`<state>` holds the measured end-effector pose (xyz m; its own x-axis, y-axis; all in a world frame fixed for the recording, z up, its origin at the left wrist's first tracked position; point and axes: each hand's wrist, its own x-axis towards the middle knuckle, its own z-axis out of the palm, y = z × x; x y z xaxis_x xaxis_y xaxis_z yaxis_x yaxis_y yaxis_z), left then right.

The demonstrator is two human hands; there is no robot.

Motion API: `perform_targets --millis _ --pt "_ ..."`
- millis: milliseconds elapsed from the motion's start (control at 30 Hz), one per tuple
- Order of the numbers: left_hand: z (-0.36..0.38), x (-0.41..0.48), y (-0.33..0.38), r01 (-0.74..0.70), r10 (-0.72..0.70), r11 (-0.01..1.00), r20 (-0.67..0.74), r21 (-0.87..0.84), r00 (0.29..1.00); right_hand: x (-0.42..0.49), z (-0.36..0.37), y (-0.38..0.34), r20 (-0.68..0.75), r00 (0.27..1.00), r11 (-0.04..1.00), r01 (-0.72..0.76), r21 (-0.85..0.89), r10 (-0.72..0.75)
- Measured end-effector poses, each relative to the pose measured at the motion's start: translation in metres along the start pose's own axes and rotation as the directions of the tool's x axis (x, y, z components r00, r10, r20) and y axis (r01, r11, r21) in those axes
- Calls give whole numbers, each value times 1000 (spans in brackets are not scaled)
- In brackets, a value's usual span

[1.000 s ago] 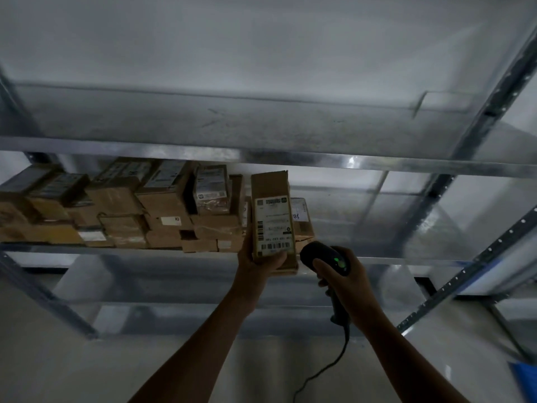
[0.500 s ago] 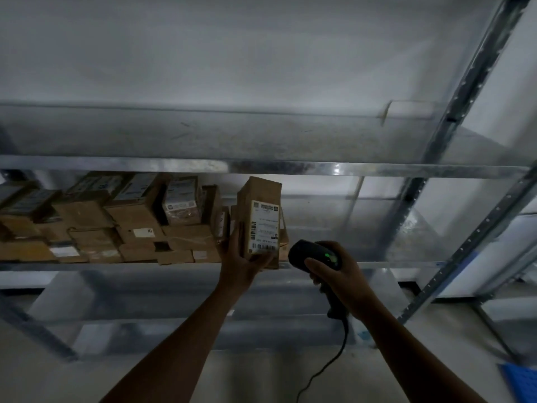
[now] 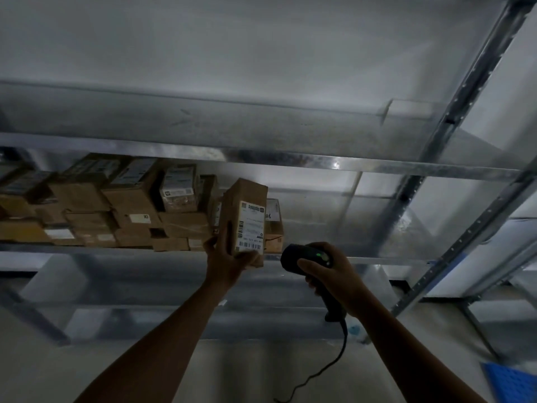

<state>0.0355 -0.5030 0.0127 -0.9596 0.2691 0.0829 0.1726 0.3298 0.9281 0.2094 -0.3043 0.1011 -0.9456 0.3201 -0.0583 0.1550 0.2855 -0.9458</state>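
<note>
Cardboard box (image 3: 247,199) stands upright in the air in front of the middle shelf (image 3: 377,258) of a metal rack, just right of the stacked cartons (image 3: 130,205) that lie on that shelf. Its white barcode label (image 3: 251,225) faces the camera and turns slightly toward the right.

The left hand (image 3: 225,264) holds the box from below. Its forearm reaches up from the lower left, the palm lies under the bottom edge, the fingers (image 3: 215,242) curl up the left side, and the thumb presses across the lower front corner.

The right hand (image 3: 334,274) is raised to about the same height, just right of the box and apart from it. Its fingers are clenched around the handle of a black barcode scanner (image 3: 302,255). The scanner head points left toward the label, and a small green light shows on its top. A dark cable (image 3: 337,362) hangs from the handle and trails down toward the floor (image 3: 261,373).

The rack is grey galvanised steel. An upper shelf (image 3: 290,158) spans the view above the cartons, and a perforated upright (image 3: 470,82) slants up on the right. The room is dim, with pale walls behind the rack. A blue perforated object (image 3: 511,382) shows at the bottom right corner.
</note>
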Motion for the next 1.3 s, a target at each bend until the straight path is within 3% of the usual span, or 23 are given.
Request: perform_targets --millis 700,833,967,1300 --pt "-10 -12 -5 36 -35 999 54 -22 998 -19 23 0 -58 997 998 -50 49 53" --pt "-5 -17 -3 54 -25 962 110 -267 994 -26 26 1 -174 984 998 -38 57 47" --pt "-4 -39 13 133 11 876 296 -463 955 -31 32 9 -341 937 997 -58 50 72" --pt "29 -73 62 231 117 815 542 -531 832 -68 14 28 -601 791 989 -39 143 118"
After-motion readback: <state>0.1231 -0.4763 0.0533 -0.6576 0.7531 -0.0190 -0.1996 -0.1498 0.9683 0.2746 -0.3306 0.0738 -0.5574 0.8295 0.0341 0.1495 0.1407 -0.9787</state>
